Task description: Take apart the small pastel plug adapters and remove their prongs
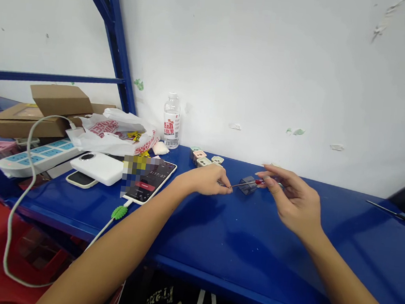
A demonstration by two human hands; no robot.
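My right hand (292,201) holds a small red-handled screwdriver (259,182) between its fingers, with the thin metal shaft pointing left. My left hand (206,180) pinches something tiny at the shaft's tip, too small to identify. Just under the shaft sits a translucent grey plastic block (247,185), on the blue steel shelf (215,236). Behind my left hand stands a small group of pastel plug adapters (202,158).
A phone (150,181) lies left of my hands, cabled through a green clip, beside a white power bank (96,167) and a power strip (37,158). Behind stand a water bottle (171,121), plastic bag (117,132) and cardboard boxes (38,118). Another red-handled screwdriver (400,217) lies far right.
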